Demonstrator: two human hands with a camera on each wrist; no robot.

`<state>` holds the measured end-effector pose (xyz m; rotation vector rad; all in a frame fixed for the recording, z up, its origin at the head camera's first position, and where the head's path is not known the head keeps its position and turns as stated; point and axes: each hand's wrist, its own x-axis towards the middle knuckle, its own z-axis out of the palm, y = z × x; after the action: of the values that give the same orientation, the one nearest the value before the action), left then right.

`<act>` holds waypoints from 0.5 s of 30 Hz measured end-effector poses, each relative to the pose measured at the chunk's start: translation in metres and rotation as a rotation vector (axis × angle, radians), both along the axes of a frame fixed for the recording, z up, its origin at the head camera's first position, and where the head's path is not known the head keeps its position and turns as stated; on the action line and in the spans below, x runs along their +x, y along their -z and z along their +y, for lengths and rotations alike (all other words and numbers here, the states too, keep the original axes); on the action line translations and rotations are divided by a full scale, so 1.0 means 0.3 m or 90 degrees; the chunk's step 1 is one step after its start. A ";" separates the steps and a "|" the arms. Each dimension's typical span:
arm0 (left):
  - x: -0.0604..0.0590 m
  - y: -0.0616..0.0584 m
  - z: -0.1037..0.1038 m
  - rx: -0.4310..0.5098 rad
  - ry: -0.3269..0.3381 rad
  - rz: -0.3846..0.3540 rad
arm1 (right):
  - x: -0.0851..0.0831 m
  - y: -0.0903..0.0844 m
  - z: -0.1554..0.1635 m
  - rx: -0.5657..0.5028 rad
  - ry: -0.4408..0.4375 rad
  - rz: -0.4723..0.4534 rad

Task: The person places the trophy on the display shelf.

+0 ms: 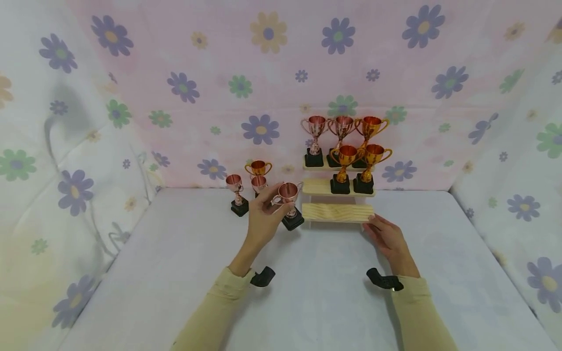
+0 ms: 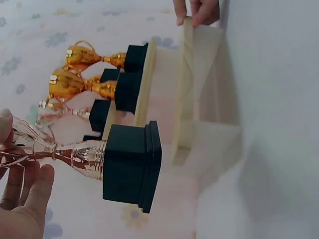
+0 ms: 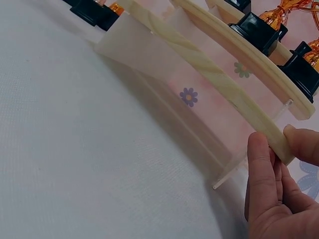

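a: where's the work at?

b: the left hand [image 1: 263, 214] has its fingers curled round the bowl of a rose trophy [image 1: 290, 202], held just off the bare bottom step [image 1: 337, 212] of the tiered stand, at about 9 o'clock from it. in the left wrist view its black base [image 2: 130, 164] hangs clear of the wood.

a: and the other hand?

b: the right hand [image 1: 388, 239] pinches the bottom step's right end, thumb on top, fingers under, at 3 o'clock on the stand.

a: how full is the stand?

b: top step [image 1: 317, 168] carries three cups, middle step [image 1: 318, 186] two gold ones at its right half. bottom step holds nothing.

a: what's left?

b: i'd judge it roughly half done. three small trophies [image 1: 246, 187] wait on the table [image 1: 175, 273] at 9 o'clock of the stand, behind the left hand, plus the one in hand. the middle step's left part and the whole bottom step look open for them.
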<state>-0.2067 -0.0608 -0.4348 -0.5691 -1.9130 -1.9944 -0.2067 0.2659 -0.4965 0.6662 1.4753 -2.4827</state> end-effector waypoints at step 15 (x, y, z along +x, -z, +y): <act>-0.085 -0.081 0.178 0.004 -0.016 0.075 | 0.002 -0.003 0.000 0.003 0.006 -0.011</act>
<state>-0.2321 -0.0072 -0.4105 -0.6417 -1.8345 -1.9067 -0.2062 0.2659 -0.4955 0.6945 1.4751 -2.4753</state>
